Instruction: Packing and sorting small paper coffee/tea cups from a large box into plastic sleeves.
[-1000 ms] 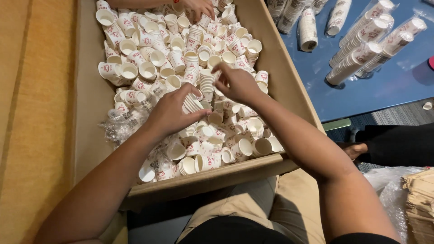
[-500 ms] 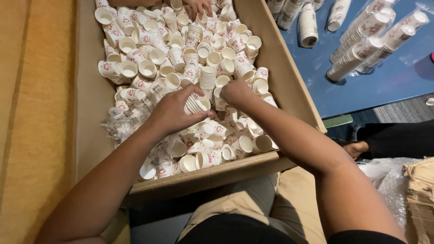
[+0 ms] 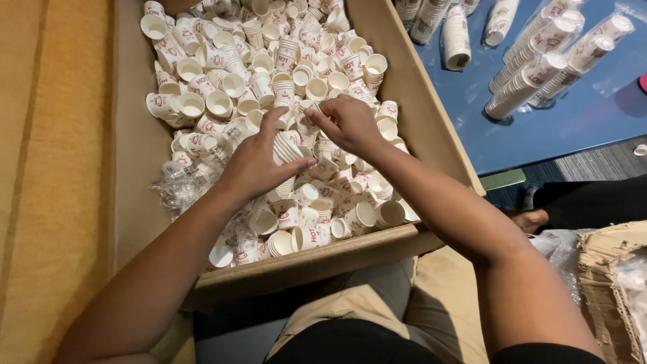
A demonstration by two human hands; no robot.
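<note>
Head view: left hand [image 3: 259, 162] is wrapped around a short nested stack of paper cups [image 3: 286, 147], lying tilted w/ its open end toward the right. Left grip is clamped on that stack. Right hand [image 3: 344, 121] sits just beside the stack's top, fingertips pinched together on what looks like one small cup [image 3: 311, 111] — too small to be sure it's a single one.

Vs. half a sec ago: right hand has come up and left from the loose cups [image 3: 222, 81] toward the stack's mouth, and the left hand has lifted the stack a little higher in the box. Judging from that, another cup is being brought to the stack, so the nesting is mid-cycle, w/ lots of loose cups left.

Everything sits in a big shallow cardboard box [image 3: 431, 128], nearly full of white cups w/ red print, lying every which way. Crumpled clear plastic wrap [image 3: 178, 182] lies at the box's left side. The box rests across the person's lap and against a tan, orange-toned surface on the left.

To the right is a blue tabletop [image 3: 579, 121] carrying long sleeved cup stacks [image 3: 532, 71] in clear plastic. Bottom right, a pile of flattened cardboard [image 3: 613, 269] w/ more plastic, dark carpet below, and someone's bare foot [image 3: 529, 219] near the tabletop edge.
</note>
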